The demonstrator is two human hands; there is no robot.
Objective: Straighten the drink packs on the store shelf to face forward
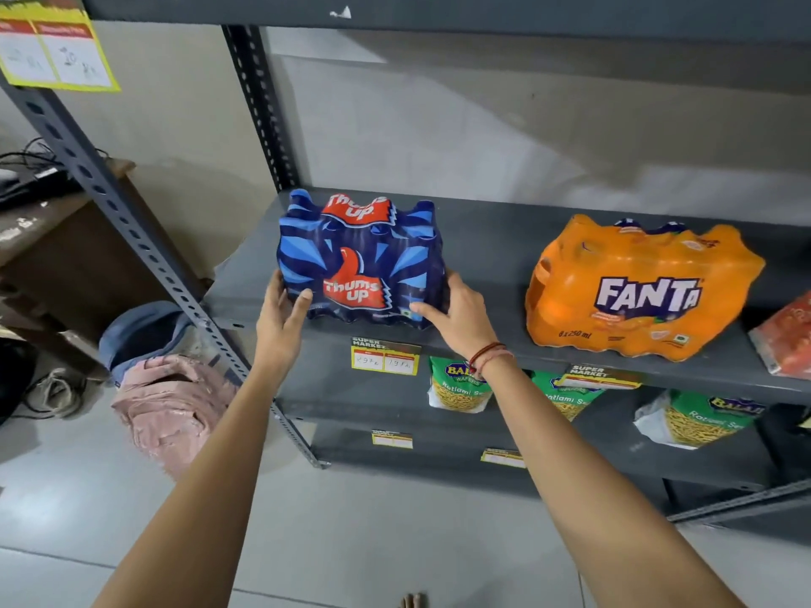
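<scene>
A blue Thums Up drink pack (357, 256) stands at the left end of the grey shelf (491, 252), its red logo facing me. My left hand (281, 320) grips its lower left corner, thumb on the front. My right hand (456, 313) grips its lower right corner, thumb on the front face. An orange Fanta pack (636, 287) sits further right on the same shelf, logo toward me and turned slightly. A red pack (787, 335) is cut off at the right edge.
Yellow price tags (384, 355) hang on the shelf edge. Green snack bags (458, 383) lie on the shelf below. A slotted grey upright (145, 252) runs down on the left. A pink and blue bag (166, 388) sits on the floor beside it.
</scene>
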